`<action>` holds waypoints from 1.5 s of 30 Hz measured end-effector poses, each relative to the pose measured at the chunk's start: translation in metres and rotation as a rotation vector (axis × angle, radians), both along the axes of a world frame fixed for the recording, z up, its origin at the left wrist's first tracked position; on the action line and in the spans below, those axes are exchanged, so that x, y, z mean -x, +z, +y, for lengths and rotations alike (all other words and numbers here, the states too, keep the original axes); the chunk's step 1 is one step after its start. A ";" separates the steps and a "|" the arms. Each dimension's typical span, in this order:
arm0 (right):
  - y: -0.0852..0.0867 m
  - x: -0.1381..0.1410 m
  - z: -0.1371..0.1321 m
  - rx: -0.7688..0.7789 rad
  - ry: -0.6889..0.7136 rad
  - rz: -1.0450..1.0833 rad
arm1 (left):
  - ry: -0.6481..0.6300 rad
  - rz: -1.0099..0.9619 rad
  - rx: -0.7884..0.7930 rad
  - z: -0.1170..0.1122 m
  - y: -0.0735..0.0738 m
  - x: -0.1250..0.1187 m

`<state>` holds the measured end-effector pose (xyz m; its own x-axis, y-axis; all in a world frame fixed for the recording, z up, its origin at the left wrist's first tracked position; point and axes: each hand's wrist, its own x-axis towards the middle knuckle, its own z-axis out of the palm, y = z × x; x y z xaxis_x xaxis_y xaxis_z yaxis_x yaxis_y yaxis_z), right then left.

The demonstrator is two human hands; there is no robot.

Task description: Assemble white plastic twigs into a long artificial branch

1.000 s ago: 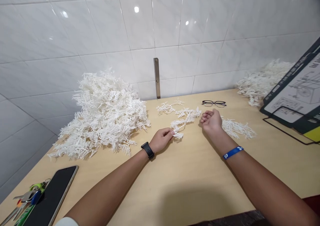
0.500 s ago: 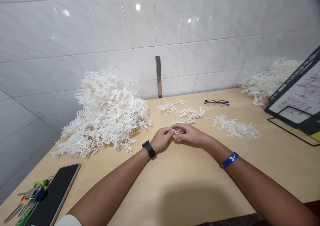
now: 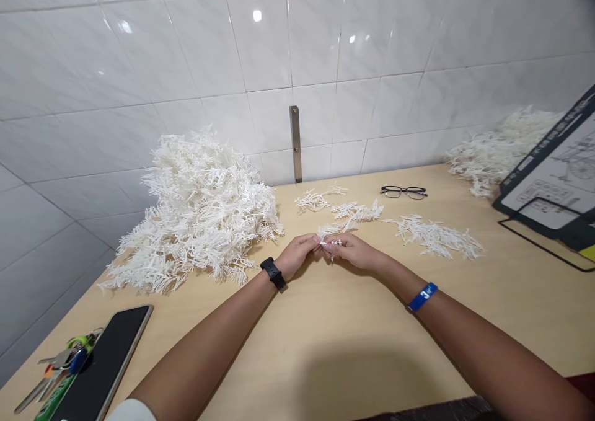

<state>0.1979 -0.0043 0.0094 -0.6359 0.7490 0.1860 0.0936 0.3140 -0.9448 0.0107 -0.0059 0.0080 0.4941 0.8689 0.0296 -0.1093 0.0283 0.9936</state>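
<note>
My left hand (image 3: 300, 253) and my right hand (image 3: 351, 250) meet over the middle of the table, fingertips pinched together on a small white plastic sprig (image 3: 335, 243). Its branching bits poke out by the right fingers; the rest is hidden in the grip. Just beyond the hands lie loose white branched pieces (image 3: 353, 213), with another thin piece (image 3: 316, 199) behind them. To the right of my right hand is a flat bunch of white sprigs (image 3: 437, 236). A big heap of the same white sprigs (image 3: 204, 213) rises left of my left hand.
Folded-open eyeglasses (image 3: 403, 192) lie near the wall. A phone (image 3: 105, 362) and a bunch of keys (image 3: 60, 365) are at the front left. On the right stand a dark printed board (image 3: 553, 167) with a wire stand and another white pile (image 3: 502, 148). A metal strip (image 3: 295, 145) is fixed to the tiled wall.
My right hand's fingers have lowered and drawn in from an arched pose into a pinch beside the left fingertips. More of the small sprig now shows. The piles lie as before.
</note>
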 end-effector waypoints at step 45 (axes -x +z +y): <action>-0.004 0.003 -0.001 0.048 -0.183 0.033 | 0.070 0.113 -0.087 -0.004 -0.006 -0.009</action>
<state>0.1946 -0.0054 0.0053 -0.4826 0.8600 0.1659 0.1132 0.2491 -0.9618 0.0201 -0.0100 0.0023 0.4369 0.8979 0.0540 0.0044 -0.0622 0.9981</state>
